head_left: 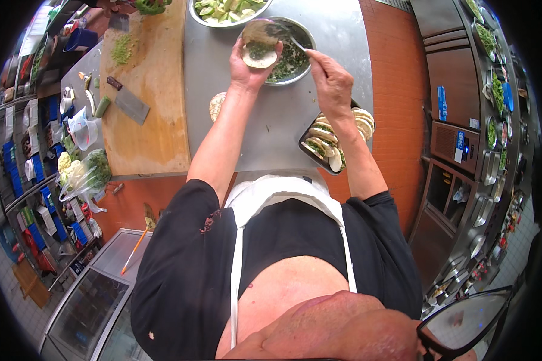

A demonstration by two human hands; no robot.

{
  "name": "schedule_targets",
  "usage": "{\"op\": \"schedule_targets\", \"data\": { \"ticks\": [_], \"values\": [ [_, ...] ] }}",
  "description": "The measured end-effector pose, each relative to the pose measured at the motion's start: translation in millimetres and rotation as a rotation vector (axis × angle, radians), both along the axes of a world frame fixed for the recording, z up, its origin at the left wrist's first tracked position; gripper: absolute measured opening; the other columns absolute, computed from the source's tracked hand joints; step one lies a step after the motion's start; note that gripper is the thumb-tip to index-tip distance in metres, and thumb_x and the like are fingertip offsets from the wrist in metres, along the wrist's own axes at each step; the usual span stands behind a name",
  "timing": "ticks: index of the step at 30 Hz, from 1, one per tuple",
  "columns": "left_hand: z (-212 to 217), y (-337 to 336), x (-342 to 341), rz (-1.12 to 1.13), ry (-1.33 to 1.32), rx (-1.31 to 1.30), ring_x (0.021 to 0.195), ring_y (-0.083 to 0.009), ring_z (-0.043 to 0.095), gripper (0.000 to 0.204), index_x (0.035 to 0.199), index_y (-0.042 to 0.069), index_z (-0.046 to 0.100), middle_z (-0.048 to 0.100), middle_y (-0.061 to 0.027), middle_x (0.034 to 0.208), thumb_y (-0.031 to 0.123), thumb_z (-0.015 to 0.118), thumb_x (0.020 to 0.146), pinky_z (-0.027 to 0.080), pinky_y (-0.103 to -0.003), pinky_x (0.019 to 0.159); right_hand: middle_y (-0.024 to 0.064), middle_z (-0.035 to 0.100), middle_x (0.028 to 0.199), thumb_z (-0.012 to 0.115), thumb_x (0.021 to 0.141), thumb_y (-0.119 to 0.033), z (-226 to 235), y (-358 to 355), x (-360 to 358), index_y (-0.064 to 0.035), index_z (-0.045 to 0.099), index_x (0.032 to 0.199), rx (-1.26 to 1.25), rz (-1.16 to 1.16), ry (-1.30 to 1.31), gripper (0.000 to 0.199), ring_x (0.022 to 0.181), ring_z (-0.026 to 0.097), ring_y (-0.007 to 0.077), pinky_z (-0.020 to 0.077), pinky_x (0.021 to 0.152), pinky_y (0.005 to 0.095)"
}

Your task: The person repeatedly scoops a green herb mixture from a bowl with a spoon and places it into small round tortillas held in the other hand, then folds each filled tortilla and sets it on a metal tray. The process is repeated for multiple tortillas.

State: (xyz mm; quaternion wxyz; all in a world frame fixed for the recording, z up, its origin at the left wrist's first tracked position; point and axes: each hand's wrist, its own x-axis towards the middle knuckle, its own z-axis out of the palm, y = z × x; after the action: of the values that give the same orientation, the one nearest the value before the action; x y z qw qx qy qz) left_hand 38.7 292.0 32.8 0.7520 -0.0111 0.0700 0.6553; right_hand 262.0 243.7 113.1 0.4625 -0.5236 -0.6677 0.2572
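Observation:
My left hand holds up a split eggplant slice, pale on its face and purple along the skin. Chopped green filling lies in its opening. In my right hand, a metal spoon is pinched by the handle, its end toward the slice. Just behind and below both hands stands a steel bowl with more of the green filling. A dark tray under my right forearm holds several filled slices. Another pale round piece lies by my left forearm.
A wooden cutting board at left carries a cleaver and chopped greens. Another steel bowl holds cut green pieces at the far edge. Someone's hand is at far left. Bagged vegetables sit left of the board.

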Motion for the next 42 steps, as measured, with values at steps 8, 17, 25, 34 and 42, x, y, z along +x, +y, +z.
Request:
{"op": "schedule_targets", "data": {
  "ticks": [8,17,25,34,42],
  "values": [
    [25.6,-28.9,-19.1,0.003,-0.099,-0.045,0.136,-0.037,0.065,0.043,0.14,0.013,0.067,0.069,-0.016,0.143,0.041,0.063,0.109,0.052,-0.062,0.118,0.0203,0.081,0.108,0.068,0.106,-0.026,-76.9,35.8,8.2,-0.0118,0.082,0.118,-0.455,0.066,-0.449,0.024,0.103,0.077,0.0421,0.0603,0.093,0.0522],
    [40.2,-38.5,-20.6,-0.052,-0.034,-0.073,0.137,-0.0364,0.064,0.039,0.134,0.014,0.071,0.069,-0.0145,0.141,0.041,0.054,0.112,0.049,-0.065,0.121,0.0153,0.079,0.121,0.074,0.104,-0.021,-45.2,32.8,-9.3,-0.0149,0.083,0.123,-0.133,0.187,-0.564,0.022,0.118,0.073,0.0371,0.0584,0.1,0.0487],
    [45.7,-45.4,4.1,-0.071,-0.014,-0.237,0.131,-0.0446,0.064,0.049,0.128,0.005,0.063,0.065,-0.0277,0.141,0.051,0.05,0.115,0.05,-0.068,0.12,0.0068,0.074,0.109,0.072,0.101,-0.004,40.5,10.2,-20.0,-0.013,0.084,0.119,0.242,0.151,-0.069,0.023,0.104,0.069,0.0271,0.0575,0.092,0.0365],
    [43.6,-44.1,22.2,-0.062,0.057,-0.18,0.141,-0.0456,0.06,0.055,0.116,0.003,0.071,0.065,-0.0301,0.148,0.048,0.04,0.119,0.039,-0.064,0.131,0.0076,0.063,0.107,0.071,0.083,0.004,18.4,-30.0,-37.3,-0.0167,0.084,0.125,0.241,0.15,-0.226,0.049,0.101,0.061,0.0304,0.0541,0.093,0.0418],
    [52.6,-43.6,35.9,-0.044,0.137,-0.252,0.144,-0.0474,0.058,0.053,0.116,0.006,0.071,0.064,-0.0285,0.151,0.049,0.041,0.117,0.041,-0.065,0.128,0.0085,0.062,0.107,0.07,0.087,-0.001,11.3,-32.0,-22.1,-0.0185,0.083,0.128,0.165,0.161,-0.194,0.047,0.102,0.062,0.0309,0.0554,0.093,0.0434]
  ]
}}
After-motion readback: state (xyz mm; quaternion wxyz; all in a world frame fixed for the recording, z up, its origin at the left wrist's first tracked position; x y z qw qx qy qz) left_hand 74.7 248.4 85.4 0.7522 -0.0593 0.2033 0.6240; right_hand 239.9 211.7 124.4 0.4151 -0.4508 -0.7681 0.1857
